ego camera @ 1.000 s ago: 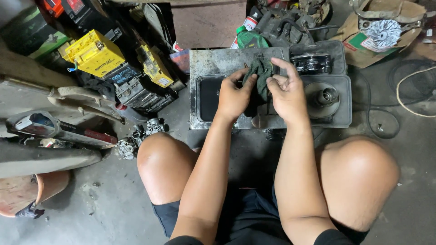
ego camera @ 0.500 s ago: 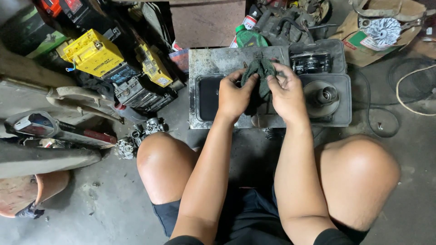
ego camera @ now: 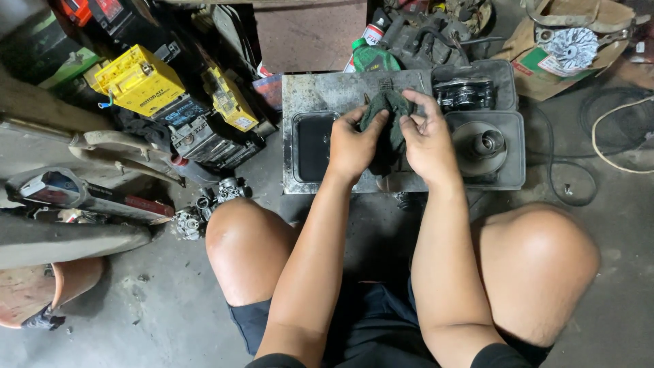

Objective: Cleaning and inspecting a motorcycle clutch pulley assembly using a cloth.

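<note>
A dark green rag [ego camera: 388, 116] is bunched between both of my hands over a dirty metal tray [ego camera: 320, 92]. My left hand [ego camera: 351, 146] grips the rag's left side and my right hand [ego camera: 426, 143] grips its right side. Whatever the rag wraps is hidden. Right of my hands, a grey plastic tray [ego camera: 514, 146] holds a round pulley part [ego camera: 482, 144] and a dark round engine part [ego camera: 465, 94]. My bare knees [ego camera: 245, 235] frame the scene on the concrete floor.
Yellow and black batteries [ego camera: 139, 82] are stacked at the left with body panels [ego camera: 82, 197]. A small carburettor [ego camera: 228, 194] lies by my left knee. A green bottle [ego camera: 371, 58], a cardboard box with a fan wheel [ego camera: 569, 44] and cables [ego camera: 613, 136] lie behind and to the right.
Both hands have kept working the rag in place over the metal tray; the rag has shifted slightly between the fingers. Nothing else moved.
</note>
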